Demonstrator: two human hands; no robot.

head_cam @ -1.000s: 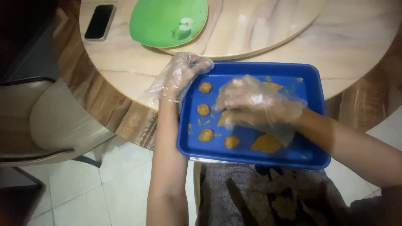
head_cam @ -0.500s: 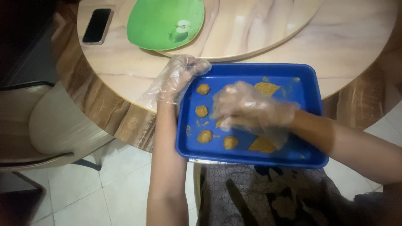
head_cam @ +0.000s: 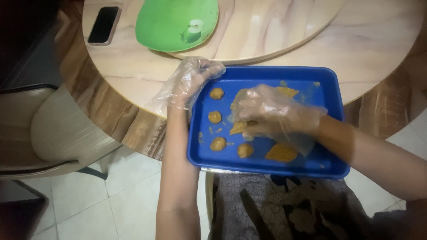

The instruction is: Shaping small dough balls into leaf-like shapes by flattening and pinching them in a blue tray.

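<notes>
The right hand [head_cam: 275,113], in a loose clear plastic glove, lies over the middle of the blue tray [head_cam: 331,129]. Its fingers are curled together and pinch a flat wedge of orange-brown dough [head_cam: 238,127] just above the tray floor. Half a second ago the same hand sat a little higher on the tray with the wedge mostly hidden beneath it; now the tip of the wedge pokes out to the left of the fingertips, so the piece looks freshly gripped and ready to be worked.

The left hand [head_cam: 191,82], also gloved, has barely moved. Its fingers are bent and close together, resting on the tray's upper left corner and steadying it, with nothing pinched.

Four small round dough balls [head_cam: 216,93] sit in a loose column along the tray's left side, the count unchanged. A larger flat slab [head_cam: 281,152] lies near the front edge, beside the right wrist.

The tray overhangs the edge of the round bench [head_cam: 133,71]. Further back sit a green plate [head_cam: 173,22] and a dark phone [head_cam: 103,25].
</notes>
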